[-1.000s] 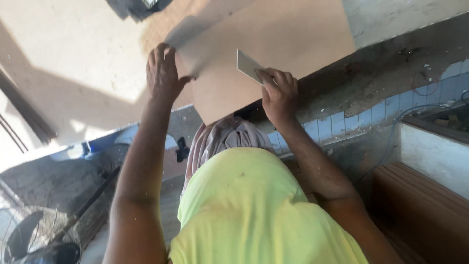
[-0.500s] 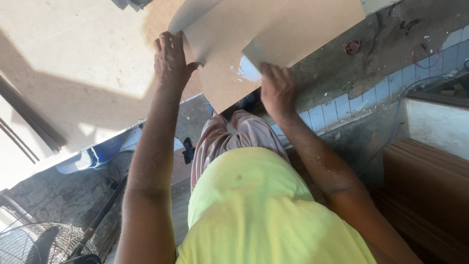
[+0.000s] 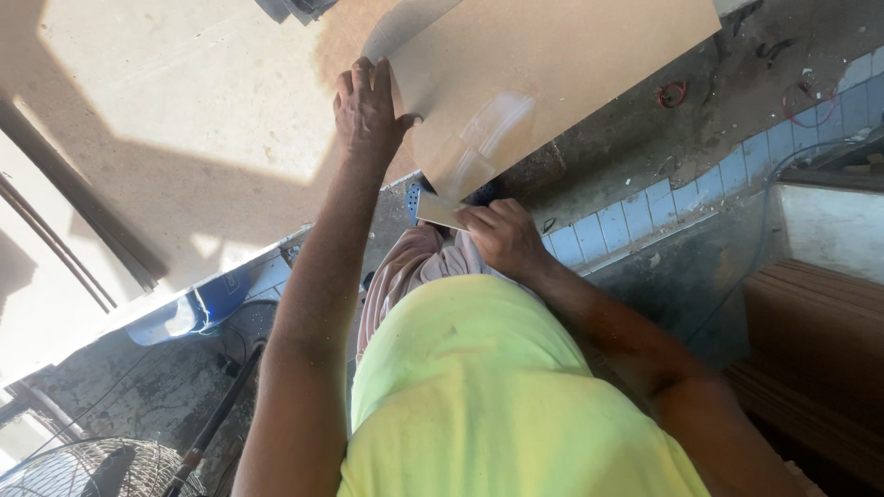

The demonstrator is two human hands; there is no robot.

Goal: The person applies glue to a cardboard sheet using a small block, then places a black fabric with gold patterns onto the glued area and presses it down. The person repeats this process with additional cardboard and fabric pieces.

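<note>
Pressing left hand, tan board, right hand

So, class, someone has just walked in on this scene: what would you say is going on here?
A person in a yellow-green shirt leans over a tan board. The left hand lies flat on the board's edge, pressing it down. The right hand grips a small flat blade at the board's near corner, beside a pale smear on its surface. A strip of blue tiles runs along the ground below.
</note>
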